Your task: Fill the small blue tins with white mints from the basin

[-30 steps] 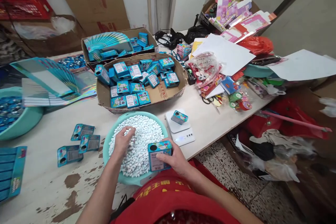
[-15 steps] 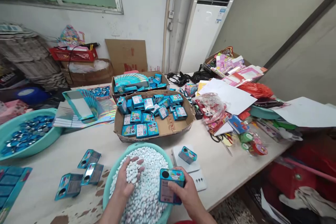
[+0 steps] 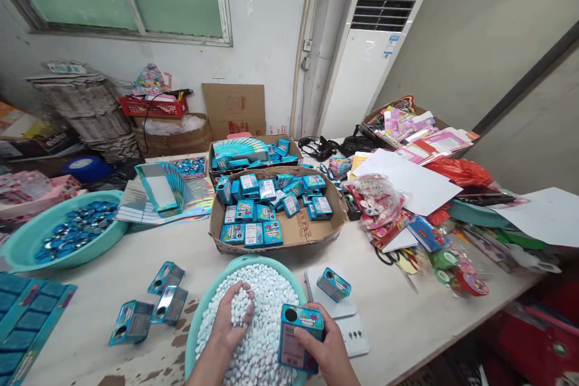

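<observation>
Head view: left hand (image 3: 230, 322) cupped, gripping white pellets (image 3: 262, 347) in teal basin (image 3: 212, 289); right hand (image 3: 323, 353) gripping 1 blue box (image 3: 296, 338) upright above basin, on tabletop (image 3: 393, 319).

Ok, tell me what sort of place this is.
Likely a small packing workshop: the left hand scoops white pellets from a basin, the right hand holds a blue box, a cardboard tray holds many more, and a scale sits nearby.

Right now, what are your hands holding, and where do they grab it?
The left hand cups white pellets in its palm, over the teal basin. The right hand holds a blue box by its right side.
</observation>
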Demonstrator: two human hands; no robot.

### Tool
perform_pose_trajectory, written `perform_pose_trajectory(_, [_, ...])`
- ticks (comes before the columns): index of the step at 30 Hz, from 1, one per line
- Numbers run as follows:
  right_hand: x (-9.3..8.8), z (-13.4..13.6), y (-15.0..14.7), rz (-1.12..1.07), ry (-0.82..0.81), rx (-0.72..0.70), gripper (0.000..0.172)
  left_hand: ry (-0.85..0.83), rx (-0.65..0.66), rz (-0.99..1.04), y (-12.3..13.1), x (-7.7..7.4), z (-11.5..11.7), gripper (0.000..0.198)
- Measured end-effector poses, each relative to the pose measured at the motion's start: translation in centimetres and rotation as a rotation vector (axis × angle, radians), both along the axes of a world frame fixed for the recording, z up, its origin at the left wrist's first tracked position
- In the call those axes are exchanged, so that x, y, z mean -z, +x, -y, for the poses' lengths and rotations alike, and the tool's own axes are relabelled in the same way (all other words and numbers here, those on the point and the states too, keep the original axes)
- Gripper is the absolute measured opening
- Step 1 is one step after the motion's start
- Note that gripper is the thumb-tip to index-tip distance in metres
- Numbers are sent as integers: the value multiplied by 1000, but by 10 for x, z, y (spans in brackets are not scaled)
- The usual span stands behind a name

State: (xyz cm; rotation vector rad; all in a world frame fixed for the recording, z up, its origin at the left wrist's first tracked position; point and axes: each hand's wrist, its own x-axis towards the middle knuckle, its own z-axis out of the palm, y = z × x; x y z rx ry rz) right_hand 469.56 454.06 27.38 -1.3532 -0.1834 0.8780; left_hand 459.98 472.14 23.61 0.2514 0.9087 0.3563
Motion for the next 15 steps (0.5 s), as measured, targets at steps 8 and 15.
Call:
perform_pose_trajectory(8, [9, -3, 3, 87, 28, -23, 50, 32, -44, -62, 1, 3, 2, 24])
perform_pose_trajectory(15, [10, -2, 8, 78, 37, -39, 55, 55, 25, -43, 2, -1, 0, 31])
